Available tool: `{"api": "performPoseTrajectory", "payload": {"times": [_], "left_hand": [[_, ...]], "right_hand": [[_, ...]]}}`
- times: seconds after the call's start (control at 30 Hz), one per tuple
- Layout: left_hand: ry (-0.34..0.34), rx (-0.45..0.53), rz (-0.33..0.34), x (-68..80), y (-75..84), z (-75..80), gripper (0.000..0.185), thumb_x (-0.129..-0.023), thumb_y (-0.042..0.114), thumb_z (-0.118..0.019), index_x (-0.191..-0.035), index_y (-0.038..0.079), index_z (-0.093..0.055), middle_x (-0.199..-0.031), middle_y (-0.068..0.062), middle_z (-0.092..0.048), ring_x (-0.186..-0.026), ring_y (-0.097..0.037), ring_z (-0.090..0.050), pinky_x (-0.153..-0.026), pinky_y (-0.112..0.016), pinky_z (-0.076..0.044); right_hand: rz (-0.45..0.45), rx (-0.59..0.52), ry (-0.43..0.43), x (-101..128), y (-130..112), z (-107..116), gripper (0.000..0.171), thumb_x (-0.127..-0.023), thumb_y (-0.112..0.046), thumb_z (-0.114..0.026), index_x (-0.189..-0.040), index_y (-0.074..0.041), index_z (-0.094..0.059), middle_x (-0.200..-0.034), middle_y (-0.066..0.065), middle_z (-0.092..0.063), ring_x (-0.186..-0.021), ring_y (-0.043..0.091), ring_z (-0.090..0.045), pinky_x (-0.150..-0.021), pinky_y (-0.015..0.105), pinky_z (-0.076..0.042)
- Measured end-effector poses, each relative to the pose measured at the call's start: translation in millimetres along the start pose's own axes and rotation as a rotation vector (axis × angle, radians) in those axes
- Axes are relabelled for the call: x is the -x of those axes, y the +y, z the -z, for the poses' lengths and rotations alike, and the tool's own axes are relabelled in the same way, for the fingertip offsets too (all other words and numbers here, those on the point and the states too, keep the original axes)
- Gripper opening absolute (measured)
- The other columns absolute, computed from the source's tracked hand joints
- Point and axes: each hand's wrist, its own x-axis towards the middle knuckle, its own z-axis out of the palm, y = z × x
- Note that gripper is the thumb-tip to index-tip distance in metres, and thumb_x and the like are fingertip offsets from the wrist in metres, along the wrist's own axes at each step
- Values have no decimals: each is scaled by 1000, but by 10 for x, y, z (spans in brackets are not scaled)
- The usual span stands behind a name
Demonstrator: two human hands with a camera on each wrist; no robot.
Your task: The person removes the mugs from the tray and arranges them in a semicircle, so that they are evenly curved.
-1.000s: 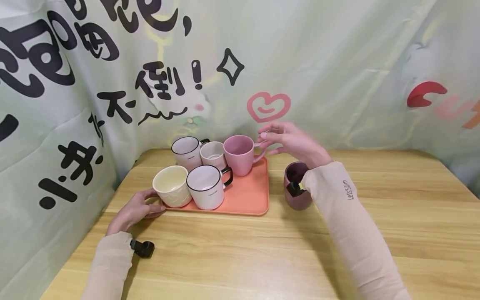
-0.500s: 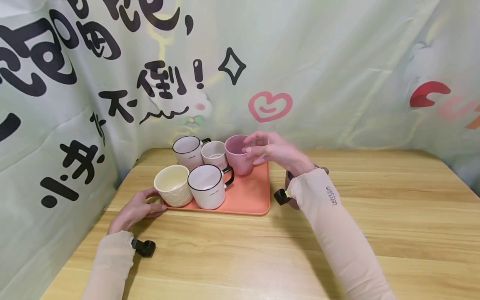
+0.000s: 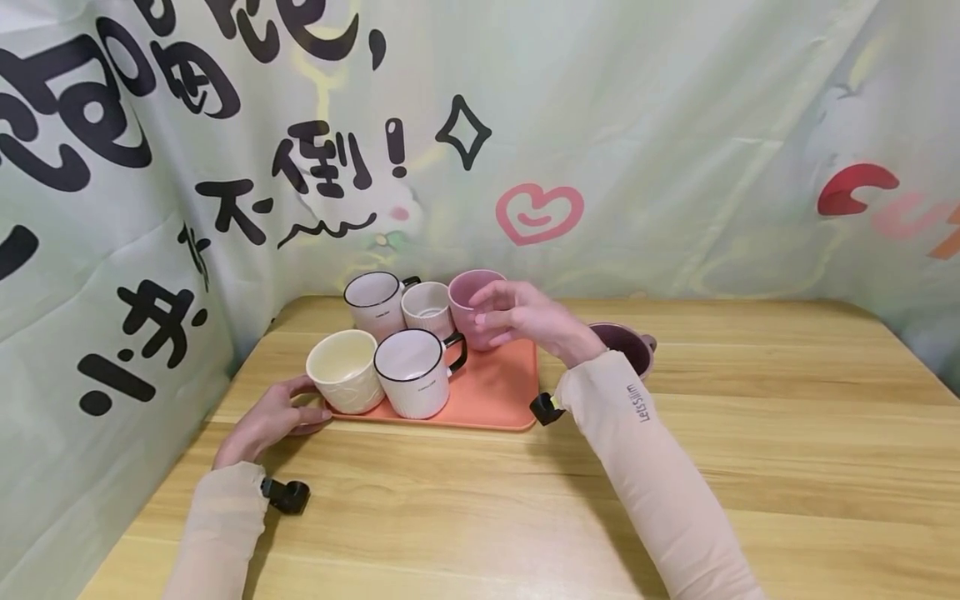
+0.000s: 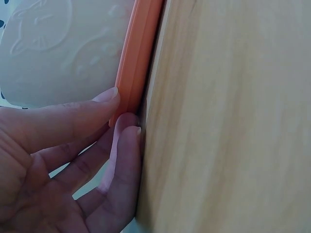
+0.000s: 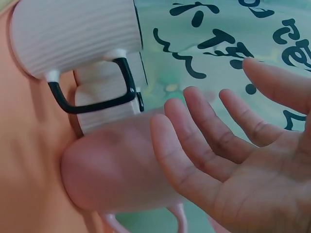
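Right hand (image 3: 517,321) has swung from pink mug's (image 3: 472,304) handle to its body, fingers spread, no grip yet. Left hand (image 3: 273,417) stays pinching orange tray (image 3: 495,392) edge.

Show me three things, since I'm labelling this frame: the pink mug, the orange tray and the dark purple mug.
pink mug (image 3: 468,293), head view, inner wall below the rim.
orange tray (image 3: 491,390), head view, bare floor.
dark purple mug (image 3: 626,346), head view, inside.

Beige sleeves (image 3: 660,467), black wrist cameras (image 3: 545,408), bare fingers (image 3: 491,293).
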Motion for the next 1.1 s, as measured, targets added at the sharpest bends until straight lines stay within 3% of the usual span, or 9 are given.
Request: {"api": "performPoseTrajectory", "payload": {"times": [0.17,0.3,0.5,0.67,0.77,0.97,1.1], "left_hand": [[1,-6,0,2,4,3,69,-91,-6,-69,-148,-17,-31,-154,-41,-25,-120,-35,-54,-84,-30,-58],[-2,0,0,3,6,-1,69,-91,-6,-69,-148,-17,-31,-154,-41,-25,-120,-35,-54,-85,-30,-58],[-7,17,-13,8,5,3,68,-91,-7,-68,-148,-17,-32,-153,-41,-25,-112,-26,-60,-84,-31,-58],[-12,27,-19,11,0,6,69,-91,-8,-68,-148,-18,-31,-153,-42,-24,-112,-25,-60,-85,-30,-58],[-13,27,-19,11,5,4,69,-91,-8,-68,-148,-18,-30,-153,-42,-24,-115,-30,-59,-85,-30,-58],[-13,29,-18,15,16,-1,69,-91,-8,-68,-148,-18,-30,-153,-42,-24,-113,-28,-59,-85,-30,-58],[-9,26,-18,16,12,0,69,-91,-8,-68,-148,-18,-31,-153,-42,-24,-112,-26,-60,-84,-30,-58]], "right_hand": [[-37,-14,12,-39,48,-81,30,-95,5,-62,-124,10,-55,-122,34,-59,-97,39,-69,-89,48,-57],[-39,-23,14,-65,90,-132,29,-96,6,-61,-123,12,-55,-123,33,-59,-93,29,-69,-88,42,-58],[-5,-3,5,-96,142,-191,30,-96,6,-59,-124,14,-55,-125,32,-57,-101,31,-63,-101,53,-49],[-2,57,-8,-119,193,-231,32,-95,4,-59,-125,12,-56,-129,29,-59,-105,29,-61,-101,54,-47],[-2,81,-11,-132,223,-253,34,-94,5,-60,-127,12,-55,-130,26,-60,-105,24,-60,-98,51,-48],[0,135,5,-157,270,-304,36,-92,6,-61,-127,12,-55,-124,22,-62,-101,19,-57,-75,28,-47],[-32,158,12,-148,300,-352,32,-88,4,-67,-118,8,-59,-111,15,-65,-91,18,-56,-69,29,-47]]}}
